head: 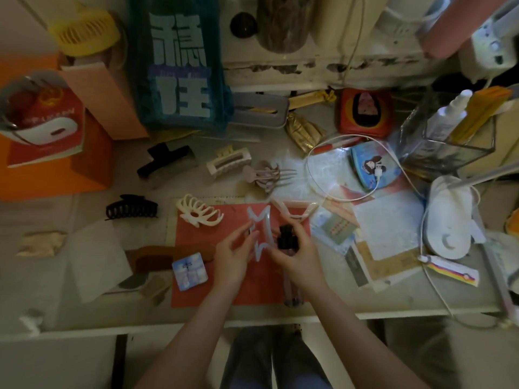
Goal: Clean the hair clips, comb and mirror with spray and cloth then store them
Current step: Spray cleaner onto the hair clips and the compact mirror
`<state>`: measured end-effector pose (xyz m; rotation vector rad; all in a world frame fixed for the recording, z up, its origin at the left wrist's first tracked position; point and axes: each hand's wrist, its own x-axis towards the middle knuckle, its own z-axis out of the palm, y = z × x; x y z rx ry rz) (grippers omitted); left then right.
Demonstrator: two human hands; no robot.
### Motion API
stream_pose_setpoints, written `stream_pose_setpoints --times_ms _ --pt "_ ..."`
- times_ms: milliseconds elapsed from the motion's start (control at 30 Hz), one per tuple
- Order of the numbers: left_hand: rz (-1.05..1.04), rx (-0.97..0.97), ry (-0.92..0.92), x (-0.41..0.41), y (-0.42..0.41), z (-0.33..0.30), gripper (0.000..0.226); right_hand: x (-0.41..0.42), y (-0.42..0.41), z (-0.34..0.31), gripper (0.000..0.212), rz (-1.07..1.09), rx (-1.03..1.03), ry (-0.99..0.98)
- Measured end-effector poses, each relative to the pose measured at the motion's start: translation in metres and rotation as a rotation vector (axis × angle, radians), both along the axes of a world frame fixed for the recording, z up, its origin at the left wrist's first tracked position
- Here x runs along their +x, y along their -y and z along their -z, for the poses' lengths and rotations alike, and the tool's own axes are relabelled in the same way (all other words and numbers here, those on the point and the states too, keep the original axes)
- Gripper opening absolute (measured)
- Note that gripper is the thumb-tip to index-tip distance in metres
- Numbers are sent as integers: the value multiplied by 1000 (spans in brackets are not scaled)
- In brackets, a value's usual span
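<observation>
Rightward, a clear organizer holds a white spray bottle.

At frame centre, the left hand pinches a star-shaped clip; the right hand grips a black-capped spray bottle over a red mat.

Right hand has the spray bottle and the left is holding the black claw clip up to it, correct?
Not quite. In the head view the right hand grips the spray bottle, but the left hand holds the pale star-shaped clip. The black claw clip lies untouched on the table.
</observation>
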<state>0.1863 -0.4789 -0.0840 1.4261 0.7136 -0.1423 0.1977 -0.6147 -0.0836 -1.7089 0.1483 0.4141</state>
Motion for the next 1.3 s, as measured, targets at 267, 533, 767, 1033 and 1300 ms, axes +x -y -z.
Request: stream_pose_setpoints --times_ms 267,533,767,1033,1300 --pt "70 99 23 6 -2 14 29 6 -2 10 68 -2 -16 -22" --pt "132 218 0 9 -4 24 32 6 1 15 66 -5 -16 -55" --pt "176 348 5 10 -4 19 37 4 7 8 60 29 -23 -73" --pt "104 410 -47 1 -16 7 53 6 12 -26 51 63 7 -36" --pt "-10 373 -43 -8 -57 -8 40 5 1 -49 57 16 25 17"
